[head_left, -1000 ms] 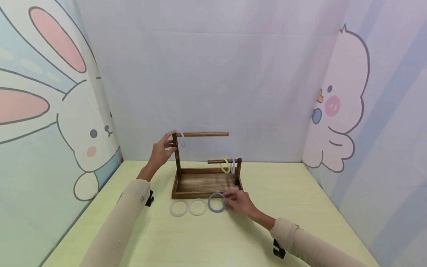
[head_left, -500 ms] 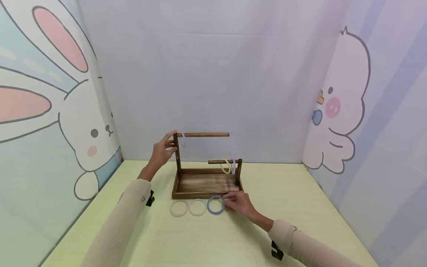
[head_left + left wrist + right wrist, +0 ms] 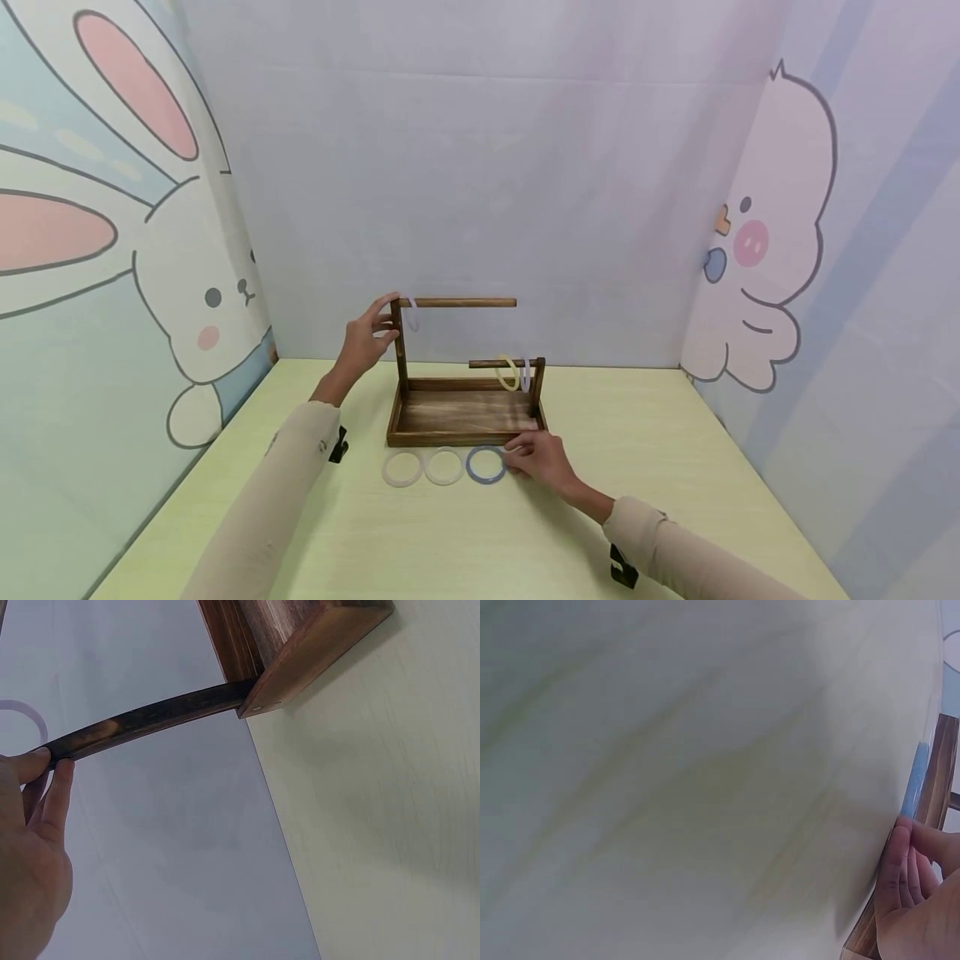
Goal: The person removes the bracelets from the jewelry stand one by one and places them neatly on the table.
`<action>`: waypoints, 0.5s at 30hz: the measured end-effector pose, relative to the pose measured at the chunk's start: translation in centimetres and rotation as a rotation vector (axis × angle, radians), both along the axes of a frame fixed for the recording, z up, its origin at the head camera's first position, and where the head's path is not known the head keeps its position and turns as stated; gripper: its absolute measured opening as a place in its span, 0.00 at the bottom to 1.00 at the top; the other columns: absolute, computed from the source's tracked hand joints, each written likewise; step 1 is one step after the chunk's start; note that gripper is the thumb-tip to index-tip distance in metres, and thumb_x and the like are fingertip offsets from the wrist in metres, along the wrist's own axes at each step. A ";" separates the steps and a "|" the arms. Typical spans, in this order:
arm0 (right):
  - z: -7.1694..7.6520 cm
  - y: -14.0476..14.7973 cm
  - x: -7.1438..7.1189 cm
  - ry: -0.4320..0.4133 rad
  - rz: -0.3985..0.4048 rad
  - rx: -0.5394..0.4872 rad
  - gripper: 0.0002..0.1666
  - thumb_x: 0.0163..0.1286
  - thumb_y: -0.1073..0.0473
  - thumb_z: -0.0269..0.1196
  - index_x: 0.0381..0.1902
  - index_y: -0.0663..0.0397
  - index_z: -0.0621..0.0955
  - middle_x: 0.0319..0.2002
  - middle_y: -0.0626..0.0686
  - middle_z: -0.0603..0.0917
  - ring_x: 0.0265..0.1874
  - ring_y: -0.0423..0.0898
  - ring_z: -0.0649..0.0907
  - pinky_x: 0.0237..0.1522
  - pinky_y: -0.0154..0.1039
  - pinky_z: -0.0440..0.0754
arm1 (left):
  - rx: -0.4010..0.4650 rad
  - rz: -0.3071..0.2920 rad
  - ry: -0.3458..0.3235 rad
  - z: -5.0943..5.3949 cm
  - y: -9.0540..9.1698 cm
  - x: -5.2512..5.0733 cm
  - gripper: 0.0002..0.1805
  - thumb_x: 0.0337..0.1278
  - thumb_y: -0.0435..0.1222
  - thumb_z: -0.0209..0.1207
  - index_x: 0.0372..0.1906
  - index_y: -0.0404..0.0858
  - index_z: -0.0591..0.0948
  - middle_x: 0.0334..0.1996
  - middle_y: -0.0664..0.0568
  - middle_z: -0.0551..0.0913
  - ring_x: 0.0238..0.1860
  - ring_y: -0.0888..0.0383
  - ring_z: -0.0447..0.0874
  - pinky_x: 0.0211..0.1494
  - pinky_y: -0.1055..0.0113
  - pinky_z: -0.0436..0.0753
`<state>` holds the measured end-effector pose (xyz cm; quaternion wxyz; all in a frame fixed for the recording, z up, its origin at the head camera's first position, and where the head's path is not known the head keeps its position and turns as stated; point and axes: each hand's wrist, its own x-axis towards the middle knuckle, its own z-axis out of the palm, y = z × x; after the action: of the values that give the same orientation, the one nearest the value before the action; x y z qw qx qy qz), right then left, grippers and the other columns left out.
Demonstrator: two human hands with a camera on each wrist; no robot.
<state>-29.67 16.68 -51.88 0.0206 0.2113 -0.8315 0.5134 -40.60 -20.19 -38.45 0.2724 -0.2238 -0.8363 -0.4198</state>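
A dark wooden stand [image 3: 405, 438] has a tray base and two posts, each with a crossbar. My left hand [image 3: 363, 342] holds the top of its tall left post [image 3: 150, 720], thumb and fingers on either side. A pale purple ring [image 3: 413, 317] hangs from the upper bar beside that hand. In front of the tray, my right hand [image 3: 542, 458] pinches the right edge of a blue ring [image 3: 471, 475]. In the right wrist view the blue ring [image 3: 915, 780] shows edge-on between thumb and fingers. A yellow ring [image 3: 514, 385] and another pale purple ring [image 3: 525, 379] hang on the lower bar.
Two whitish rings [image 3: 386, 477] [image 3: 444, 482] lie flat on the pale yellow table [image 3: 420, 542], left of the blue one. Behind the stand rises a pale grey backdrop [image 3: 480, 192]. Side panels with a cartoon rabbit [image 3: 176, 292] and a white cartoon figure [image 3: 780, 200] flank the table.
The blue ring has come down slightly toward the table's front and now looks flatter, in line with the whitish rings. My right hand stays on it. The left hand has kept its place.
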 end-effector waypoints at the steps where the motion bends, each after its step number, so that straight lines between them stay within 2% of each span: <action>1: 0.0 0.0 0.0 0.004 0.001 -0.003 0.09 0.66 0.70 0.72 0.42 0.71 0.88 0.29 0.60 0.91 0.26 0.54 0.91 0.25 0.39 0.90 | 0.000 0.000 0.000 0.0 0.0 0.0 0.44 0.61 0.18 0.65 0.77 0.50 0.69 0.56 0.30 0.84 0.52 0.37 0.88 0.50 0.47 0.90; 15: -0.1 0.1 -0.1 0.003 -0.002 -0.012 0.10 0.66 0.69 0.72 0.43 0.70 0.88 0.31 0.61 0.91 0.27 0.53 0.91 0.25 0.38 0.90 | -0.012 0.009 0.008 -0.1 0.1 -0.2 0.43 0.61 0.18 0.66 0.77 0.50 0.69 0.55 0.30 0.85 0.52 0.37 0.89 0.49 0.48 0.90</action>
<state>-29.73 16.79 -52.01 0.0238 0.2112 -0.8285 0.5181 -40.77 -20.12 -38.51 0.2762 -0.2231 -0.8387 -0.4128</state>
